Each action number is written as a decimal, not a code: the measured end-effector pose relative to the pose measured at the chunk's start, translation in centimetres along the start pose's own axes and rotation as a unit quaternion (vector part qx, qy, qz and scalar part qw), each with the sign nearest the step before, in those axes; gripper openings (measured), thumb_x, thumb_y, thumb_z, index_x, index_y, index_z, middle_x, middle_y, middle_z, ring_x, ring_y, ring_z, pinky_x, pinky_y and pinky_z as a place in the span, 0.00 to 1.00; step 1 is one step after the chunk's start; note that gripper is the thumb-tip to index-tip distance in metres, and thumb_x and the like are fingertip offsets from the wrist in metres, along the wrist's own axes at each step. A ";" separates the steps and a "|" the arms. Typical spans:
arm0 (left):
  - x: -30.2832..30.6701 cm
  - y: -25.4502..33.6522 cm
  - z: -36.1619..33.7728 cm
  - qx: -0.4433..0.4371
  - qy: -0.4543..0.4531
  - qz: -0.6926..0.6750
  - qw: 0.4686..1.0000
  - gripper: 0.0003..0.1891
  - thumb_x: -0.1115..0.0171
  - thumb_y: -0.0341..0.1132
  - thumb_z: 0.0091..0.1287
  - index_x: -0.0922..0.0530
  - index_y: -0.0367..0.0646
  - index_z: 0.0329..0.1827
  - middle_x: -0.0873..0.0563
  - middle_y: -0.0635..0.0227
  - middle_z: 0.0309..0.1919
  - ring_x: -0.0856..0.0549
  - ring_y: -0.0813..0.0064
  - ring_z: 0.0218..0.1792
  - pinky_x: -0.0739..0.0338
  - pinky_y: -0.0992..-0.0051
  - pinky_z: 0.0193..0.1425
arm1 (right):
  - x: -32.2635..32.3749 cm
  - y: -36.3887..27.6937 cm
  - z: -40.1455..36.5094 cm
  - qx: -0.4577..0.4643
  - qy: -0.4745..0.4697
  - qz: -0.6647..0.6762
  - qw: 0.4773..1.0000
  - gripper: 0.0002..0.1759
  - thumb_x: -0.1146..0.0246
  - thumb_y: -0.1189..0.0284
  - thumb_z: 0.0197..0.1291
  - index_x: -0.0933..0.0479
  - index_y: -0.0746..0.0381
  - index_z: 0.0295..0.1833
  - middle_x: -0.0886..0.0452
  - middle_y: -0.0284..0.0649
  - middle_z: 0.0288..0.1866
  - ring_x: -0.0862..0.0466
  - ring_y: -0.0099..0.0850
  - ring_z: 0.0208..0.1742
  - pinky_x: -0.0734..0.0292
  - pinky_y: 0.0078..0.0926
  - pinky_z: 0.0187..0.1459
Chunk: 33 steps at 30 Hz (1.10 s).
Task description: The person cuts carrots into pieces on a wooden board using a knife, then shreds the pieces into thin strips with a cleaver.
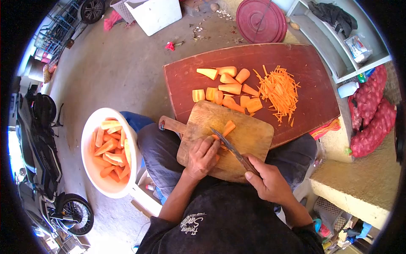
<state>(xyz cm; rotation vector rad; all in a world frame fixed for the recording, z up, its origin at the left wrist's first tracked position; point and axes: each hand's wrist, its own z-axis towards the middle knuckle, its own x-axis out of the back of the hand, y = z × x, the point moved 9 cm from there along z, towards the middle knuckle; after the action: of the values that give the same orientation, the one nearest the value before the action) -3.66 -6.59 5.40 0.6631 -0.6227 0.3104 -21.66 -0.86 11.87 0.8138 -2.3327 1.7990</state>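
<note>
A wooden cutting board lies at the near edge of the dark red table. On its left part, my left hand has its fingers bent over a carrot piece, pressing it to the wood. My right hand is closed around the handle of a knife, whose blade points up and left across the carrot beside my left fingertips. Another carrot piece shows just beyond the blade. Behind the board are several carrot chunks and a pile of thin carrot strips.
A white tub of peeled carrots stands at the left. Motorcycles are parked farther left. At the right are a shelf unit, red net sacks and a concrete ledge. A red lid lies beyond the table.
</note>
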 end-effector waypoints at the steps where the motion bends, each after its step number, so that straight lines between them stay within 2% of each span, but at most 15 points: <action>1: 0.1 0.1 0.1 0.001 -0.002 0.000 1.000 0.34 0.26 0.21 0.48 0.15 0.33 0.65 0.13 0.50 0.55 0.10 0.49 0.50 0.11 0.56 0.54 | 0.0 0.0 0.0 -0.006 -0.003 -0.001 1.000 0.28 0.38 0.68 0.83 0.30 0.69 0.80 0.13 0.65 0.62 0.11 0.63 0.65 0.15 0.50 0.65; 5: 0.1 0.2 0.1 -0.002 -0.003 0.002 1.000 0.34 0.25 0.21 0.48 0.15 0.33 0.64 0.13 0.50 0.55 0.10 0.48 0.51 0.11 0.56 0.54 | -1.1 0.8 1.1 -0.014 -0.010 -0.014 1.000 0.29 0.38 0.67 0.83 0.31 0.71 0.81 0.13 0.67 0.63 0.12 0.64 0.65 0.16 0.52 0.65; 8: 0.1 0.3 0.2 -0.006 0.009 0.011 1.000 0.34 0.25 0.21 0.47 0.15 0.34 0.63 0.13 0.50 0.55 0.10 0.49 0.51 0.11 0.56 0.54 | -3.3 4.0 4.1 0.049 0.044 -0.090 0.994 0.28 0.38 0.67 0.83 0.28 0.71 0.79 0.12 0.64 0.59 0.08 0.55 0.60 0.17 0.44 0.64; 11: 0.4 0.4 0.2 -0.006 0.022 0.015 1.000 0.33 0.25 0.21 0.46 0.16 0.34 0.62 0.13 0.51 0.56 0.10 0.49 0.50 0.11 0.57 0.52 | -2.9 3.7 4.4 0.051 0.046 -0.085 0.994 0.28 0.37 0.67 0.83 0.27 0.72 0.78 0.12 0.67 0.62 0.10 0.59 0.65 0.17 0.47 0.67; 14: 0.5 0.2 0.1 0.001 0.029 0.012 0.999 0.33 0.24 0.21 0.45 0.15 0.35 0.61 0.12 0.52 0.55 0.10 0.51 0.48 0.12 0.58 0.50 | -1.4 1.7 3.5 0.083 0.058 -0.062 0.993 0.27 0.37 0.67 0.82 0.26 0.71 0.77 0.12 0.63 0.58 0.09 0.56 0.59 0.17 0.44 0.63; 20: 0.5 0.2 0.2 -0.019 0.028 0.022 0.999 0.33 0.23 0.24 0.45 0.15 0.35 0.60 0.12 0.53 0.53 0.10 0.53 0.47 0.14 0.56 0.51 | -0.1 -0.2 1.4 0.055 0.046 -0.017 0.997 0.24 0.37 0.69 0.81 0.25 0.69 0.76 0.14 0.53 0.49 0.11 0.47 0.47 0.17 0.38 0.55; 23: 0.5 0.2 0.1 -0.007 0.019 0.016 1.000 0.32 0.24 0.25 0.45 0.15 0.35 0.60 0.12 0.53 0.53 0.10 0.53 0.47 0.14 0.55 0.53 | 0.1 -0.4 1.2 0.061 0.051 -0.003 0.997 0.25 0.36 0.70 0.81 0.26 0.70 0.77 0.14 0.53 0.47 0.11 0.44 0.45 0.17 0.37 0.54; 26: 0.8 0.3 0.4 -0.018 0.026 0.016 0.999 0.33 0.24 0.25 0.45 0.15 0.34 0.61 0.11 0.53 0.54 0.10 0.53 0.47 0.14 0.55 0.54 | 0.1 -0.3 1.3 0.025 0.020 -0.011 0.999 0.29 0.37 0.66 0.83 0.28 0.74 0.78 0.11 0.65 0.59 0.09 0.60 0.62 0.16 0.47 0.63; 33: 1.2 0.5 0.6 -0.023 0.030 0.021 0.999 0.33 0.24 0.24 0.45 0.15 0.33 0.61 0.11 0.53 0.54 0.10 0.53 0.48 0.15 0.56 0.55 | -0.2 -0.2 1.8 0.001 0.004 0.008 1.000 0.27 0.37 0.66 0.83 0.27 0.74 0.77 0.12 0.65 0.60 0.10 0.60 0.63 0.16 0.48 0.64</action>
<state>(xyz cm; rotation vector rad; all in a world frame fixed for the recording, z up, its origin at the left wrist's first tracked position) -3.22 -6.55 6.76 0.5947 -0.5853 0.3521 -20.98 -2.44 11.43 0.7898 -2.3389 1.8069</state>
